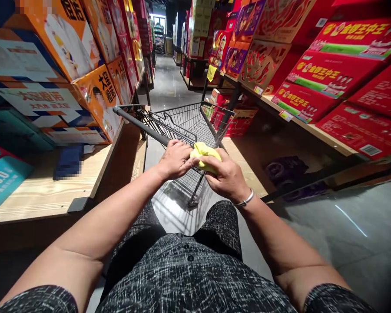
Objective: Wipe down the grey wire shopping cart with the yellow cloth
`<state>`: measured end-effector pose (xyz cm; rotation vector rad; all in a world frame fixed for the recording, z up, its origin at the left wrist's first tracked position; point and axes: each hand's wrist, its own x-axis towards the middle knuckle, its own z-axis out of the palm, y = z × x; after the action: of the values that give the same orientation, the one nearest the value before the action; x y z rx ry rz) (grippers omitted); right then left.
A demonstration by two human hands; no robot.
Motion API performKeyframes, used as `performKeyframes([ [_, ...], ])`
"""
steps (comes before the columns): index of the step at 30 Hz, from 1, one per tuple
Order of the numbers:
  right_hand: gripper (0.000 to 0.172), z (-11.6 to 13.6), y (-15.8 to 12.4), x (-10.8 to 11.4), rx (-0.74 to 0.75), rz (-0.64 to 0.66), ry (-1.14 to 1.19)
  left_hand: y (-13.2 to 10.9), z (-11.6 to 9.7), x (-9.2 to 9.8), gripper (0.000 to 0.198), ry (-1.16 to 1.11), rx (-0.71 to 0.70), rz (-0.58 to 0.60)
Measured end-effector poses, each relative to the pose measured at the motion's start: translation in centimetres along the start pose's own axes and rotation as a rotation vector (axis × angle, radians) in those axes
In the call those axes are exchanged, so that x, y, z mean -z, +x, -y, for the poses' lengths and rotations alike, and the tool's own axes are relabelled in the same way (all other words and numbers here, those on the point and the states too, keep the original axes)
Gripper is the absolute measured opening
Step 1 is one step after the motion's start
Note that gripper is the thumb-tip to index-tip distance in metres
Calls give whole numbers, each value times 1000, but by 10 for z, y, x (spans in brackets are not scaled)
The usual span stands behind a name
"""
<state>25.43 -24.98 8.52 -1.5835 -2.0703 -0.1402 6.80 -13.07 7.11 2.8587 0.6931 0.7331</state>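
A black wire shopping cart (pixel 179 124) stands tilted across the view in front of me. Its dark handle bar (pixel 143 126) slopes down from the upper left to my hands. My left hand (pixel 178 160) is closed around the handle, its thumb end touching a yellow cloth (pixel 203 153). Bunched in my right hand (pixel 228 176), the cloth lies at the right end of the bar, fingers closed on it. How much of the bar lies under the cloth is hidden. A silvery bracelet (pixel 246 198) circles my right wrist.
Orange and white cartons (pixel 99 98) are stacked on a wooden shelf (pixel 52 191) at left, with a dark blue item (pixel 68 161) on it. Red gift boxes (pixel 326 78) fill the right shelf. Purple packages (pixel 286 171) lie below. A tiled aisle (pixel 167 74) runs ahead.
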Motion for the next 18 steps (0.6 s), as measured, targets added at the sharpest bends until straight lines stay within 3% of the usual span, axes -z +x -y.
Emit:
performKeyframes([
  [3, 51, -12, 13, -20, -25, -57, 50, -8, 7, 1, 61, 3, 51, -88],
  [6, 50, -34, 33, -39, -108, -89, -10, -13, 17, 8, 59, -7, 95, -73],
  [13, 46, -90, 67, -83, -312, 84, -67, -11, 23, 16, 45, -54, 177, -17],
  [18, 43, -92, 64, -94, -270, 44, -48, -13, 31, 17, 40, -100, 179, -9],
])
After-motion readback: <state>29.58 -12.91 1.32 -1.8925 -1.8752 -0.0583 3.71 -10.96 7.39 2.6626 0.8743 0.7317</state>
